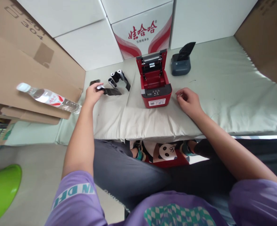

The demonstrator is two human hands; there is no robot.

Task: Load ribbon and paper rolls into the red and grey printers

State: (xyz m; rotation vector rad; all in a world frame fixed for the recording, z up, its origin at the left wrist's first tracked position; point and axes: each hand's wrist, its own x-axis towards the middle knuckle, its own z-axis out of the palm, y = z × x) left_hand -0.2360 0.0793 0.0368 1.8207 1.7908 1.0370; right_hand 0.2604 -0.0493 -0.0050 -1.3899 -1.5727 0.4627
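Observation:
A red label printer (155, 82) stands open on the pale green cloth-covered table (223, 94), its lid tipped back. My left hand (92, 93) reaches left of it and grips the end of a black ribbon roll (108, 91); more black ribbon spools (119, 78) lie just beyond. My right hand (188, 101) rests on the cloth to the right of the printer, fingers curled, holding nothing visible.
A dark blue-grey small printer (181, 62) sits behind right. A water bottle (49, 98) lies on brown cardboard boxes (22, 62) at left. White cartons (143, 31) line the back. A green stool (1, 188) is at lower left.

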